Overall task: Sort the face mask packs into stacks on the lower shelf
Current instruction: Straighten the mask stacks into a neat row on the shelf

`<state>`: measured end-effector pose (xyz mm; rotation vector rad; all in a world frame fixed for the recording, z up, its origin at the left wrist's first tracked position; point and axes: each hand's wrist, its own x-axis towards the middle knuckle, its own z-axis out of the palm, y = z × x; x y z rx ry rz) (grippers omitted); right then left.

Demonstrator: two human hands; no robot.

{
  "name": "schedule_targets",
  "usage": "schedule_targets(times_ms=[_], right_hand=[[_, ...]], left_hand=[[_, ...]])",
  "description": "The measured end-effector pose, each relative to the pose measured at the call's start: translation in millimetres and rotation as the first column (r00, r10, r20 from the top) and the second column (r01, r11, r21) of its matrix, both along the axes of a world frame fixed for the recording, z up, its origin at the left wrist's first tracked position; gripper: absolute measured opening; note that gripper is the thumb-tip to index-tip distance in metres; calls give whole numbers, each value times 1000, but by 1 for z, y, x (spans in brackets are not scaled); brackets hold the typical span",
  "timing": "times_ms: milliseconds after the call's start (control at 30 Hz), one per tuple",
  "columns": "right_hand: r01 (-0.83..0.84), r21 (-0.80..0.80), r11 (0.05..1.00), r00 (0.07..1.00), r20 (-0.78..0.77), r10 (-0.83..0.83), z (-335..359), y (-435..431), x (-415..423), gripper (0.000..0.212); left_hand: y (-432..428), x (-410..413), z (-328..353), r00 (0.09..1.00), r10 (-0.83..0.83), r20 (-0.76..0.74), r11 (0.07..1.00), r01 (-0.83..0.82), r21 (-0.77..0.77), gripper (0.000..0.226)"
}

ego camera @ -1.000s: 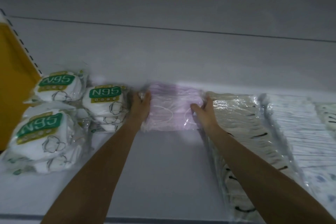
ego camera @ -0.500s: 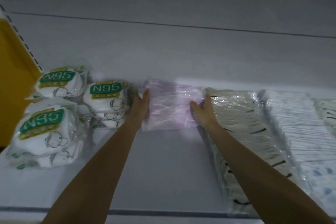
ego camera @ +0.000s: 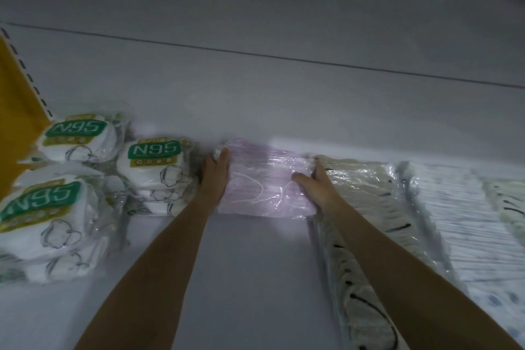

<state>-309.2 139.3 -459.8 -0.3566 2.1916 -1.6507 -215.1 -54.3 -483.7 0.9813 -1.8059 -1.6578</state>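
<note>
Dim white lower shelf (ego camera: 250, 264), grey back panel (ego camera: 255, 88) behind it, yellow upright (ego camera: 14, 111) at the left edge of the frame. We see the pink mask pack (ego camera: 261, 179) lying flat at centre frame, far back on the shelf, close to the back panel. One pack or several stacked, we cannot tell.

The left hand (ego camera: 214, 176) presses flat against its left edge, fingers straight. The right hand (ego camera: 315, 189) lies along its right edge, fingers straight, thumb laid over the top film. So the grip is wide on both sides: a two-palm squeeze, nothing curled round the pack. Whether any fingertip hooks the far edge we cannot tell.

We judge the hands bracket the pack this way to square it and seat it in the slot between its neighbours. Left of it the N95 packs (ego camera: 153, 167) sit in loose piles, some tilted, the nearest just beside the left hand. Right of it the beige packs (ego camera: 366, 187) with black marks run from mid frame to the lower right, touching the right hand. Past them the white striped packs (ego camera: 460, 221) lie at the right edge. Each kind has its own lane, so pink gets its own.

In our judgement the sorting is partly done, and the N95 piles look untidy. The film is glossy, so the pack may skid or nudge the beige row.
</note>
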Motion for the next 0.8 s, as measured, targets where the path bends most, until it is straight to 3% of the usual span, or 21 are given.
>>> schedule_targets(times_ms=[67, 200, 333, 400, 467, 600, 733, 800], right_hand=[[-24, -7, 1000, 1000, -14, 24, 0, 0, 0, 57], [-37, -17, 999, 999, -24, 37, 0, 2, -3, 32], [-56, -22, 998, 998, -31, 55, 6, 5, 2, 25], [-62, -28, 998, 997, -57, 61, 8, 5, 5, 23], [-41, -80, 996, 997, -76, 35, 9, 2, 7, 37], [18, -168, 986, 997, -76, -31, -2, -9, 9, 59], [91, -201, 975, 996, 23, -88, -15, -15, 17, 92], [94, -247, 965, 995, 39, -87, -18, -17, 17, 97]], left_hand=[[11, 10, 21, 997, -57, 58, 998, 57, 14, 95], [12, 15, 25, 999, -43, -22, 998, 44, 34, 53], [0, 2, 5, 1000, -19, -17, 998, 20, 67, 92], [14, 16, 28, 999, -16, -28, 998, 18, 67, 61], [20, 17, 32, 996, 62, -66, 998, -62, 6, 37], [17, 29, 29, 993, 102, -66, 990, -108, -96, 56], [6, 37, 24, 996, -64, -57, 986, 55, -155, 64], [2, 36, 29, 992, -120, -48, 987, 114, -114, 71]])
